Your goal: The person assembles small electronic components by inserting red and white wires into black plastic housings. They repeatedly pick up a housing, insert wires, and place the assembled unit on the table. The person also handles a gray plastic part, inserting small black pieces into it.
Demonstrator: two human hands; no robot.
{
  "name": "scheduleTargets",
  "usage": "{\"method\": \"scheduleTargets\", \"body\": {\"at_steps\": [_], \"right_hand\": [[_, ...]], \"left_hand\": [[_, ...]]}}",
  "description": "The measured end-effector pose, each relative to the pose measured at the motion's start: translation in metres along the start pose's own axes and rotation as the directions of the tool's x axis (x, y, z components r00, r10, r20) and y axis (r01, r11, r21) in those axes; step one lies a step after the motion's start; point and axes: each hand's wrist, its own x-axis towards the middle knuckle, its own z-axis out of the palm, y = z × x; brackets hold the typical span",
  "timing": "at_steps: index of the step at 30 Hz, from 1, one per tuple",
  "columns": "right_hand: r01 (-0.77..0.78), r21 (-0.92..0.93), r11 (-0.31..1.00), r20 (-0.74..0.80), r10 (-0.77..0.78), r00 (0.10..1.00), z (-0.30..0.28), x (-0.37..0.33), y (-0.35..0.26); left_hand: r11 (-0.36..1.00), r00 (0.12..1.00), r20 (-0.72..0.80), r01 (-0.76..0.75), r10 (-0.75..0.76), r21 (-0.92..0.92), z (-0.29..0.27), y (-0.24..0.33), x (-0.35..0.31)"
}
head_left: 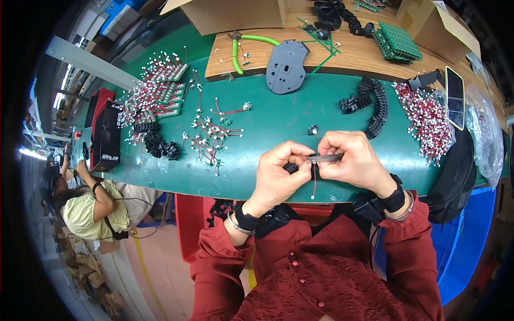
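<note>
Both hands meet over the near edge of the green worktop. My left hand is closed in a pinch on a small black plastic part, mostly hidden by the fingers. A short red and black wire lead hangs down between the hands, with a tiny white connector at its end. My right hand is closed on a slim grey metal tool that looks like tweezers, its tip against the part at the left fingertips. Just beyond the hands lies another small black part.
Wired green circuit boards and loose wired pieces lie left. Black part strips and a wire-lead heap lie right. Behind are a grey plate, green-handled cutters and cardboard boxes. Another person sits left.
</note>
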Motion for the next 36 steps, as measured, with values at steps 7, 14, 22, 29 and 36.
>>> {"method": "scheduleTargets", "body": {"at_steps": [7,14,22,29,36], "right_hand": [[-0.162,-0.093,0.982,-0.051,0.157,0.986,-0.008,0.001,0.000],[-0.092,-0.300,0.949,-0.308,-0.005,0.951,0.005,0.008,0.009],[0.172,-0.044,0.984,-0.237,-0.178,0.955,-0.001,0.002,-0.003],[0.280,-0.024,0.960,0.103,-0.276,0.956,0.004,0.004,-0.010],[0.282,-0.105,0.954,0.110,-0.271,0.956,0.013,0.001,-0.018]], "left_hand": [[0.953,0.948,-0.265,0.097,-0.176,-0.287,0.004,0.017,0.010],[0.450,0.969,-0.023,0.092,-0.244,-0.888,-0.018,0.006,0.015],[0.579,0.975,-0.041,0.095,-0.216,-0.810,-0.015,0.012,0.008],[0.760,0.995,0.069,0.102,-0.075,-0.641,0.002,0.020,-0.004],[0.444,0.971,0.126,0.207,-0.205,-0.872,0.003,0.031,-0.017]]}}
